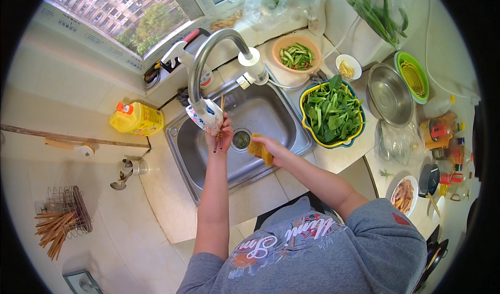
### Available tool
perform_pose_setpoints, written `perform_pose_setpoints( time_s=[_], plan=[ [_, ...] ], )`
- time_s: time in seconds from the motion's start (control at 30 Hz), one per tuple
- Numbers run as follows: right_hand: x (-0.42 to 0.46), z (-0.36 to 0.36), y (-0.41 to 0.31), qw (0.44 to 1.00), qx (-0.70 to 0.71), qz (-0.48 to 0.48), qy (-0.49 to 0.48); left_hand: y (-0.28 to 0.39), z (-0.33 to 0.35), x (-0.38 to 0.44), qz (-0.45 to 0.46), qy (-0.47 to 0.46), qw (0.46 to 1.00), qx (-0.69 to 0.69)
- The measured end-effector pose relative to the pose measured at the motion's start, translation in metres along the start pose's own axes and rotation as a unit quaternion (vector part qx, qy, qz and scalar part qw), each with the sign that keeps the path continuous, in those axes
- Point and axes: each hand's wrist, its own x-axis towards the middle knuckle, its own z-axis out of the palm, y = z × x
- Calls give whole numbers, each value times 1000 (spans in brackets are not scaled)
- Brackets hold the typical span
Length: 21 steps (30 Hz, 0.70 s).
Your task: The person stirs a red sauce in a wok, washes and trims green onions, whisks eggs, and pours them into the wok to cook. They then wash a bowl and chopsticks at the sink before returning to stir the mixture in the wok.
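My left hand (221,134) is over the left half of the sink, gripping a white bowl with a floral pattern (207,118) and a pair of chopsticks (217,142). The bowl is tilted on its side under the faucet spout (194,79); whether water runs cannot be made out. A yellow sponge (260,149) is held in my right hand (275,150), above the sink's front right part. Between the hands shows the drain (242,139) of the stainless steel sink (269,114), with green scraps in it.
Right of the sink stand a basket of leafy greens (332,112), a metal basin (390,95), a bowl of cut peppers (297,54) and a plate of meat (405,195). A yellow detergent bottle (138,118) is at the left. Chopsticks fill a wall rack (76,212).
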Motion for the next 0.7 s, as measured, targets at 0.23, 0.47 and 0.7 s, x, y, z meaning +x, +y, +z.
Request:
perform_pose_setpoints(
  time_s=[0.23, 0.47, 0.7],
  plan=[
    [8, -5, -38, 995, 50, -34, 74, -7, 3, -33, -35, 309, 860, 404],
    [38, 20, -109, 989, 64, -130, 41, -10, 5, -48, -19, 374, 786, 492],
    [60, 53, -148, 986, -12, -158, 42, 7, 8, -59, -88, 415, 741, 520]
  ],
)
